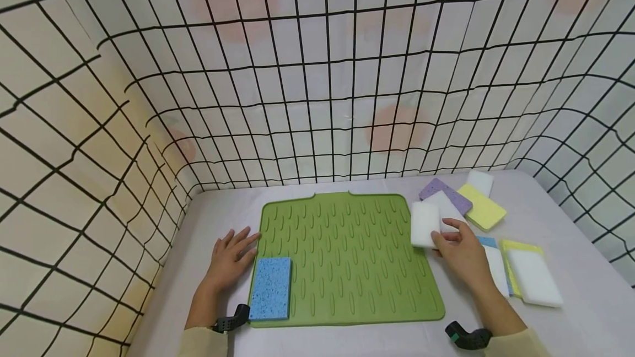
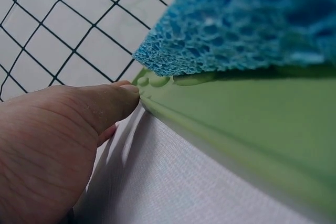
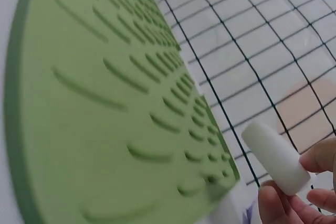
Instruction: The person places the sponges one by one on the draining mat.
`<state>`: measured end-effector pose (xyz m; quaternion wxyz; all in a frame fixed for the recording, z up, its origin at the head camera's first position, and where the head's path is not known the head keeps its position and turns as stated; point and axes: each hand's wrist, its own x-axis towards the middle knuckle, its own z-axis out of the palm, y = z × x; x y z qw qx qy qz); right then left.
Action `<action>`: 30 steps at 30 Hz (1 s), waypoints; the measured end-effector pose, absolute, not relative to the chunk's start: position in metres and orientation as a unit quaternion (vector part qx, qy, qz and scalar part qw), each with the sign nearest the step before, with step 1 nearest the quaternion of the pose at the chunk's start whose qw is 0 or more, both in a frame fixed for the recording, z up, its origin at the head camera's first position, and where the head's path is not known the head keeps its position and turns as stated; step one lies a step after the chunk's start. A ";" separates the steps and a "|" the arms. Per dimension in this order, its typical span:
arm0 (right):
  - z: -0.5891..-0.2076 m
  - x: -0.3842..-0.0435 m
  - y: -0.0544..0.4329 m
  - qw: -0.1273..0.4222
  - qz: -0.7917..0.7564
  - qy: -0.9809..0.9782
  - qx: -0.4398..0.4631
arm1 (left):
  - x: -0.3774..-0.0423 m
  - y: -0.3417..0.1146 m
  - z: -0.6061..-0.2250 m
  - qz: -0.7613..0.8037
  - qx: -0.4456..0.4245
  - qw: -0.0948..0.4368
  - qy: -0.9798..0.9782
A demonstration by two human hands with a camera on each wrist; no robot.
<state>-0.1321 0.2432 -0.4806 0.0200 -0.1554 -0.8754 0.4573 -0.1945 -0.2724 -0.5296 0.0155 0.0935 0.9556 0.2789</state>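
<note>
white sponge: while thumb and fingers are pinching its near edge, this held white sponge (image 1: 425,225) is overlapping the right edge of the mat in the head view; its height above the mat is staying unclear.
right hand: the right hand (image 1: 460,252) is gripping that piece between thumb and fingertips, at the right of the green mat (image 1: 357,269).
left hand: the left hand (image 1: 229,260) is lying with its fingers spread, touching the mat's left edge and holding nothing; the two hands are resting well apart.
blue sponge: a blue sponge (image 1: 270,288) is lying flat on the mat's near left corner, just beside the left hand.
pile beyond the right hand: a second white sponge (image 1: 441,201) is partly covering a purple sponge (image 1: 436,186); a yellow sponge (image 1: 482,208) is lying next to them, with another white piece (image 1: 480,182) behind.
pairs at the right: a white slab (image 1: 496,269) is lying over a blue piece (image 1: 486,241), partly hidden by the right hand; beside it, a white block (image 1: 536,278) is covering most of a yellow piece (image 1: 521,245).
surroundings: a pale cloth (image 1: 337,340) is covering the table, and black wire mesh (image 1: 327,14) is enclosing the back and sides.
</note>
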 end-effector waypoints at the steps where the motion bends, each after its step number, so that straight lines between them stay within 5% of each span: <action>1: -0.481 -0.131 0.240 0.011 0.472 -0.868 -0.152 | -0.195 -0.272 -0.530 0.278 0.093 0.016 0.956; 30: -0.495 -0.107 0.132 -0.101 0.613 -0.780 -0.076 | -0.196 -0.273 -0.529 0.279 0.097 0.017 0.955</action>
